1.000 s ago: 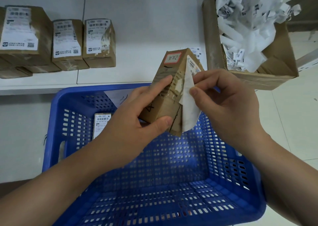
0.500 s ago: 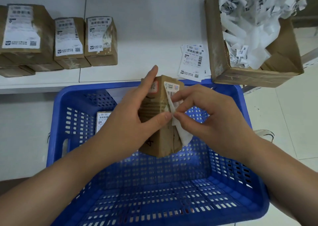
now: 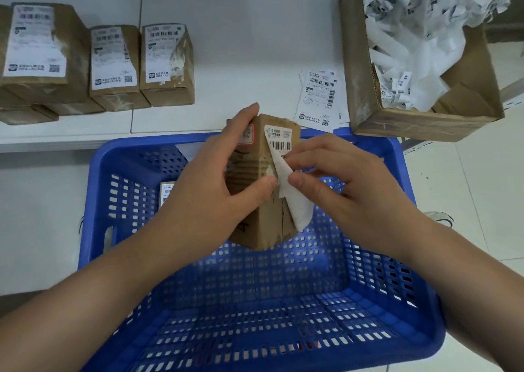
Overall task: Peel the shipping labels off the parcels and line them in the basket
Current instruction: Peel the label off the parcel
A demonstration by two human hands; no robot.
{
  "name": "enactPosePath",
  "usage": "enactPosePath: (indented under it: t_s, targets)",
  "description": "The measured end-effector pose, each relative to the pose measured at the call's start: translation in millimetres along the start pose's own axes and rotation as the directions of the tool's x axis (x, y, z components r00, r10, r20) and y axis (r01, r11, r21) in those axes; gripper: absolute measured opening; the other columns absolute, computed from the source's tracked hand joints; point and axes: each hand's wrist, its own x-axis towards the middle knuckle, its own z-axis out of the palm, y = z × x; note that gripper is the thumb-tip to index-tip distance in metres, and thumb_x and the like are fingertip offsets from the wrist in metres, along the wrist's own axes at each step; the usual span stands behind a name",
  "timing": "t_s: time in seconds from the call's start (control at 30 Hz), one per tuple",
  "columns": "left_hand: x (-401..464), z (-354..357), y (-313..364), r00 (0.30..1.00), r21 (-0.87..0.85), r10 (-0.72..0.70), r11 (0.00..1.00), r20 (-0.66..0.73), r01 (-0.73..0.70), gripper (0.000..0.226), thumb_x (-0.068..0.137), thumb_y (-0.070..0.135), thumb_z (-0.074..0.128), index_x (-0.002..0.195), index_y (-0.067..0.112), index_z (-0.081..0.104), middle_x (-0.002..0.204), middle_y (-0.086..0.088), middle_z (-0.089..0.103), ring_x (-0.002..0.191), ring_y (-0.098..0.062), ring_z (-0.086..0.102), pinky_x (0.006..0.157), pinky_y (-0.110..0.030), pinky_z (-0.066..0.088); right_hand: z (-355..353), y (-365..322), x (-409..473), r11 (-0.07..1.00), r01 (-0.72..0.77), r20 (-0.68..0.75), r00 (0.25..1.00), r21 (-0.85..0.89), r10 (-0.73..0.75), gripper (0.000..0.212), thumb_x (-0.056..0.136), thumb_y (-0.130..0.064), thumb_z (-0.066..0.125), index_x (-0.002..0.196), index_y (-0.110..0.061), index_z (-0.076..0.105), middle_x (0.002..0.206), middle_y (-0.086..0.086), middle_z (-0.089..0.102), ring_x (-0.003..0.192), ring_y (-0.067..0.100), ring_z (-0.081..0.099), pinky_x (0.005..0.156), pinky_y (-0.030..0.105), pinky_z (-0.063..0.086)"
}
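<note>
The perforated blue plastic basket (image 3: 397, 300) sits nearest, its floor mostly bare, which leaves plenty of room to lay parcels in a row; one small labelled parcel (image 3: 166, 191) already stands against its far left wall. Above the basket's middle, the left hand (image 3: 209, 190) grips the brown cardboard parcel (image 3: 261, 224) upright, thumb on the near face and fingers wrapped over the far top, probably to brace it against the pull of peeling. The right hand (image 3: 348, 190) pinches the half-lifted white shipping label (image 3: 295, 201) between thumb and forefinger; the label's lower part hangs free off the parcel's right edge while its barcoded top is stuck down. Holding the work over the basket keeps the set-down short. Beyond the far rim, a loose peeled label sheet (image 3: 320, 99) lies on the white shelf (image 3: 255, 45), just beside an open cardboard box of crumpled label scraps (image 3: 419, 48). Three more labelled brown parcels (image 3: 113, 65) wait at the far left, well apart.
</note>
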Motion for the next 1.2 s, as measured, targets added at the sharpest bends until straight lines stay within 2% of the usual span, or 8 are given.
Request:
enactPosePath:
  t_s: [0.27,0.43,0.53,0.6,0.77,0.87,1.03,1.2]
  targets:
    - [-1,3,-4,1.000,0.019,0.017,1.000,0.018,-0.018,0.084,0.091,0.043,0.074,0.152,0.066,0.021,0.144,0.022,0.052,0.120,-0.015,0.065,0.099,-0.045,0.057,-1,1,1,0.995,-0.064,0.023,0.998,0.075,0.063,0.018,0.098,-0.017,0.066,0.114,-0.016,0.073,0.116,-0.005,0.064,0.109,0.014,0.063,0.091,0.029,0.054]
    - [0,5,-5,1.000,0.013,0.017,1.000,0.025,-0.017,0.083,0.087,0.049,0.071,0.151,0.066,0.022,0.144,0.025,0.049,0.124,-0.016,0.063,0.100,-0.046,0.056,-1,-4,1,0.988,-0.117,0.029,0.993,0.104,0.115,0.022,0.096,-0.026,0.056,0.109,-0.021,0.073,0.111,-0.010,0.064,0.108,0.012,0.062,0.088,0.025,0.051]
    - [-1,6,-5,0.999,0.015,0.024,1.000,0.033,-0.025,0.083,0.086,0.052,0.070,0.151,0.067,0.021,0.144,0.024,0.048,0.125,-0.013,0.061,0.099,-0.044,0.057,0,-6,0,0.989,-0.110,0.013,0.994,0.103,0.110,0.015,0.100,-0.031,0.062,0.105,-0.022,0.072,0.107,-0.009,0.065,0.104,0.011,0.064,0.087,0.026,0.053]
    - [-3,7,-4,0.998,0.054,0.044,0.998,0.034,-0.046,0.081,0.090,0.053,0.071,0.150,0.068,0.020,0.142,0.023,0.046,0.124,-0.009,0.059,0.099,-0.041,0.056,1,-6,0,0.988,-0.109,-0.008,0.994,0.109,0.110,0.019,0.095,-0.038,0.063,0.101,-0.022,0.072,0.102,-0.009,0.065,0.100,0.013,0.065,0.086,0.029,0.054]
    - [-9,11,-2,0.995,0.226,0.097,0.969,0.037,-0.103,0.085,0.084,0.057,0.068,0.150,0.070,0.015,0.136,0.029,0.039,0.121,0.013,0.044,0.090,-0.017,0.045,6,-6,-1,0.990,-0.079,-0.100,0.991,0.118,0.091,0.026,0.086,-0.042,0.072,0.096,-0.019,0.068,0.095,-0.006,0.066,0.092,0.016,0.066,0.081,0.039,0.056]
    - [-10,12,-2,0.993,0.249,0.109,0.962,0.042,-0.116,0.085,0.083,0.058,0.066,0.150,0.070,0.014,0.134,0.031,0.037,0.120,0.015,0.042,0.087,-0.015,0.045,9,-7,-2,0.985,-0.079,-0.130,0.987,0.156,0.099,0.028,0.083,-0.041,0.076,0.097,-0.019,0.066,0.094,-0.009,0.067,0.091,0.016,0.067,0.081,0.038,0.056]
    - [-10,12,-2,0.993,0.249,0.112,0.961,0.040,-0.118,0.087,0.083,0.057,0.068,0.148,0.072,0.013,0.133,0.034,0.036,0.120,0.017,0.041,0.083,-0.011,0.042,10,-5,-1,0.995,-0.030,-0.129,0.991,0.099,0.043,0.017,0.087,-0.029,0.076,0.093,-0.015,0.068,0.092,-0.003,0.065,0.089,0.017,0.065,0.079,0.036,0.054]
    - [-8,11,0,0.994,0.216,0.107,0.970,0.031,-0.111,0.086,0.083,0.053,0.070,0.148,0.072,0.017,0.130,0.033,0.040,0.119,0.014,0.045,0.086,-0.015,0.046,7,-4,0,0.998,-0.026,-0.139,0.990,0.053,0.033,0.009,0.091,-0.023,0.074,0.094,-0.019,0.067,0.093,-0.005,0.064,0.089,0.014,0.065,0.080,0.035,0.054]
